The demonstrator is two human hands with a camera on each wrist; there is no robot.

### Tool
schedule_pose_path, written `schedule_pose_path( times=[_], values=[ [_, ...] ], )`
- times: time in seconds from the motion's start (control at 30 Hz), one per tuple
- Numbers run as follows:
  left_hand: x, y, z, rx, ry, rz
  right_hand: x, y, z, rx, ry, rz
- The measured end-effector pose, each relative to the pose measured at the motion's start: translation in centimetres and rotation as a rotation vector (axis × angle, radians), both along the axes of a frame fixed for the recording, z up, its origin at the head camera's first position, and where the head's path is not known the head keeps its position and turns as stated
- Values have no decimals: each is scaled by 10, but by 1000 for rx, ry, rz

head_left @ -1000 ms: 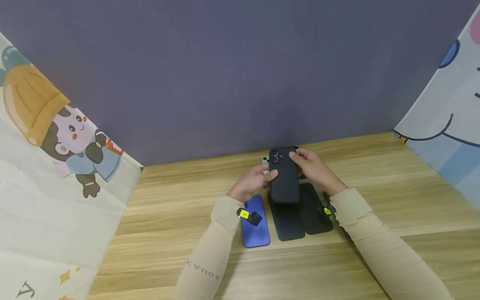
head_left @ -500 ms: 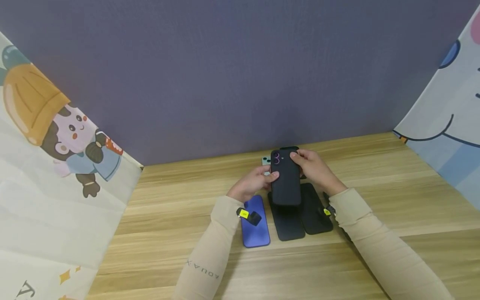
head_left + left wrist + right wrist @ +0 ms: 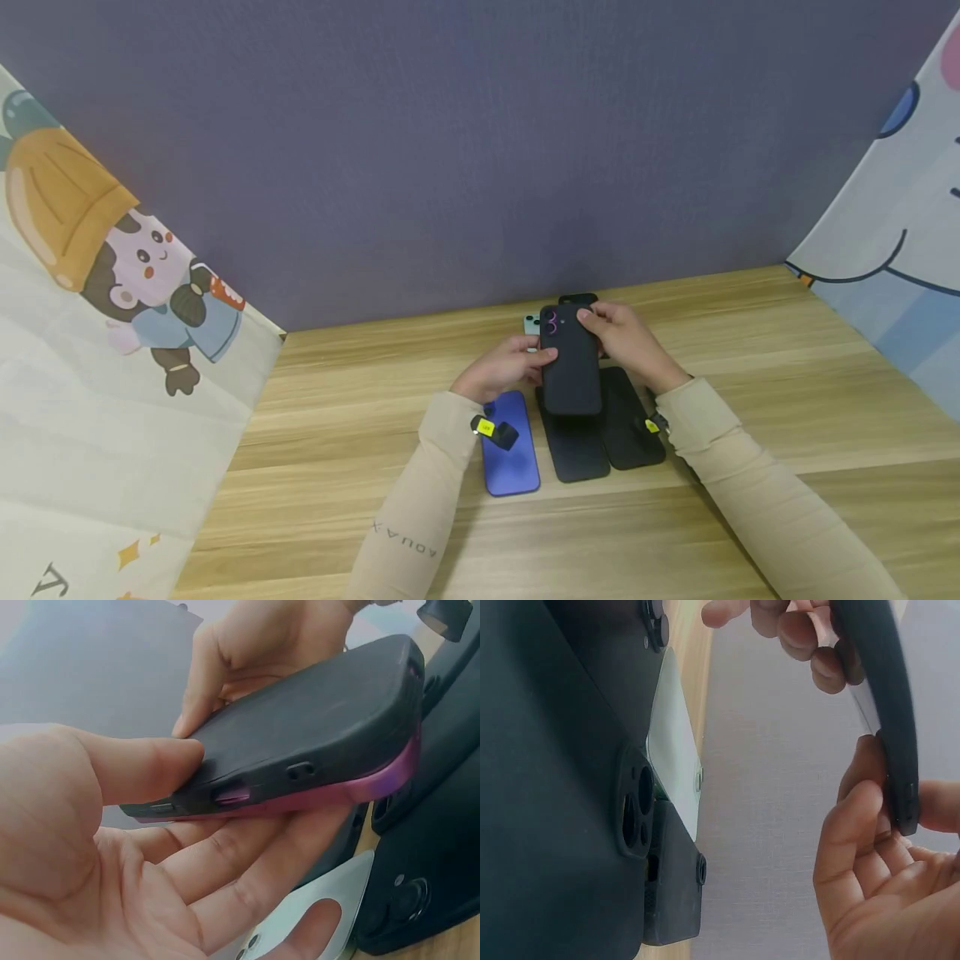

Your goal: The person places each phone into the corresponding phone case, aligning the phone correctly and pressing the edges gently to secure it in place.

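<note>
Between my two hands, raised over the table, is a black phone case (image 3: 572, 371) with a pinkish-purple phone (image 3: 386, 778) in it. Along one long edge and at a corner the purple body sticks out below the case rim in the left wrist view. My left hand (image 3: 501, 368) grips the left side, thumb on the case back and fingers spread beneath. At the upper right corner my right hand (image 3: 628, 340) pinches it, thumb on the back. Two purple-ringed lenses show through the camera opening.
A blue phone (image 3: 516, 467) lies below my left wrist. Beside it lie two black phones or cases (image 3: 576, 458) (image 3: 636, 429). Behind the held phone are a mint-green phone (image 3: 532, 322) and another black one (image 3: 577, 298). A grey panel (image 3: 480, 167) stands at the table's back.
Both hands have brought the cased phone slightly lower and nearer, uncovering more of the black phone behind. The grips look the same, and the phones on the table have not moved.
</note>
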State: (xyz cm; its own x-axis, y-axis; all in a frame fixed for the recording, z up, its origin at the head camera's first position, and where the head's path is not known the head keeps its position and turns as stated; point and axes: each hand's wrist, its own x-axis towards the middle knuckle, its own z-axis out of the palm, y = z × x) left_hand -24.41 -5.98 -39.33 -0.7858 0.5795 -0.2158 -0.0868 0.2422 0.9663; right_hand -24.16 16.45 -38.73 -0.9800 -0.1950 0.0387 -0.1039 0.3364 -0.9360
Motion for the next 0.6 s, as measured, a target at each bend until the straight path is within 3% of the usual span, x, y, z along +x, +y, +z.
schedule_pose_path(
  times=[0.27,0.4,0.6],
  values=[
    [-1,0,1,-35,14,33,0,-1,-1,25,-7,-1],
    [-2,1,1,-19,45,149,0,-3,-1,24,-7,-2],
    [-3,2,2,88,82,323,1,-7,-1,35,-8,20]
  ],
)
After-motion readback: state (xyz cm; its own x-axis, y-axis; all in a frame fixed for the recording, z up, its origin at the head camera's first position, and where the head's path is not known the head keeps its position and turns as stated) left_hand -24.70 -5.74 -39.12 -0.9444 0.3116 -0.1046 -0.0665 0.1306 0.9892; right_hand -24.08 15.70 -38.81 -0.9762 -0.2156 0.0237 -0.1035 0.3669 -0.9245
